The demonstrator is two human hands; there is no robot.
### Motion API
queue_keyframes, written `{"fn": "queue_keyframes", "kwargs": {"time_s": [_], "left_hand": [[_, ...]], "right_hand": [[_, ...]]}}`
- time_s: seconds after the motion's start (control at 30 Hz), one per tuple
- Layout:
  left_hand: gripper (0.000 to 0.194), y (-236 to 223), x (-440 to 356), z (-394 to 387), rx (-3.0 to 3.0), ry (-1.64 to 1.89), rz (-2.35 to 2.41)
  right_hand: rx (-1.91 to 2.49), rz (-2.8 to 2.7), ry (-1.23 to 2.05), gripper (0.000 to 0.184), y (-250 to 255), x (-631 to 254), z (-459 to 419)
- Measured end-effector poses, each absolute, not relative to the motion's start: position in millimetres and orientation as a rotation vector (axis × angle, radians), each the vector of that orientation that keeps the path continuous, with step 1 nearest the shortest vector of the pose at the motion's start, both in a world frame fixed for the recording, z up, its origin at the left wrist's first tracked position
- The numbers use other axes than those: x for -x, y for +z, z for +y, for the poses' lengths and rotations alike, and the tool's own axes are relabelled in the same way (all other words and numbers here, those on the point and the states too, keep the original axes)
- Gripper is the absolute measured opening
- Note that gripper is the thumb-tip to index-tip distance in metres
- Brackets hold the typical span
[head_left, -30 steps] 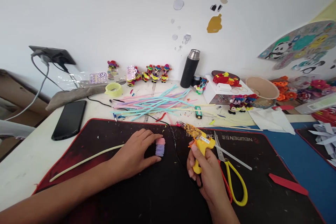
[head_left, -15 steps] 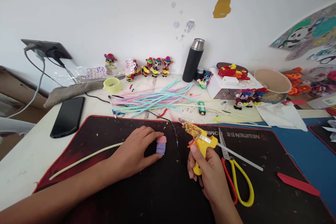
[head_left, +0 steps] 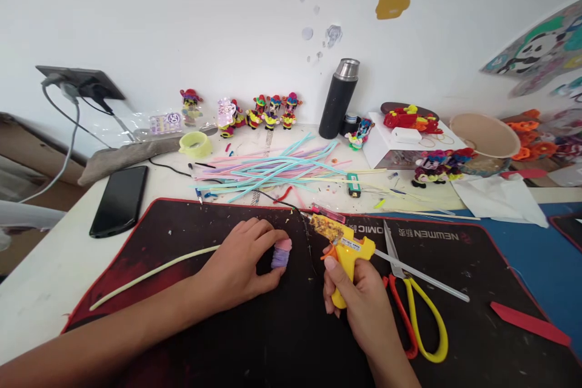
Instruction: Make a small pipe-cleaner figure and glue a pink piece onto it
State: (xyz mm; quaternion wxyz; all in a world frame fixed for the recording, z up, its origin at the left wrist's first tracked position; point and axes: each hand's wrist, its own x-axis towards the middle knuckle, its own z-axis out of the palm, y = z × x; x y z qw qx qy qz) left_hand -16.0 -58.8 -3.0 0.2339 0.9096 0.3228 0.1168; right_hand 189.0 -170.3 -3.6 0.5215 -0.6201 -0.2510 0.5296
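Between thumb and fingertips, my left hand [head_left: 248, 260] pinches a small pink and purple coil of pipe cleaner [head_left: 280, 254] on the black mat [head_left: 291, 339]. A pale yellow pipe cleaner [head_left: 154, 274] lies on the mat, its right end hidden by that hand. My right hand [head_left: 357, 294] is wrapped round the handle of a yellow glue gun [head_left: 348, 248], whose nozzle points left and up. From its back sticks a clear glue stick [head_left: 427, 276]. Scissors [head_left: 416, 297] with red and yellow handles lie just right of my right hand.
Behind the mat spreads a pile of pastel pipe cleaners [head_left: 268, 170]. A phone [head_left: 119, 201] lies at left, a red strip [head_left: 530, 322] at right. Along the wall stand a black thermos [head_left: 339, 100], several small figures [head_left: 273, 112] and a white box [head_left: 386, 145]. The gun's cord crosses the mat.
The view has shifted slightly. The glue gun has tilted a little flatter and its nozzle sits a bit nearer the coil. Both hands keep their holds.
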Motion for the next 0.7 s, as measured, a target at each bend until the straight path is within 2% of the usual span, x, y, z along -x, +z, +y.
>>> {"fn": "queue_keyframes", "kwargs": {"time_s": [0.27, 0.5, 0.7], "left_hand": [[0.03, -4.2, 12.8, -59.1, -2.44, 0.319, 0.898], [0.046, -6.2, 18.2, -57.2, -2.427, 0.29, 0.867], [0.034, -4.7, 17.1, -58.6, -2.409, 0.307, 0.881]], "right_hand": [[1.497, -0.629, 1.281, 0.06, -4.0, -187.8, -170.9], [1.488, -0.642, 1.281, 0.059, -9.9, -186.4, -173.5], [1.511, -0.644, 1.291, 0.062, -11.2, -186.1, -173.2]]}}
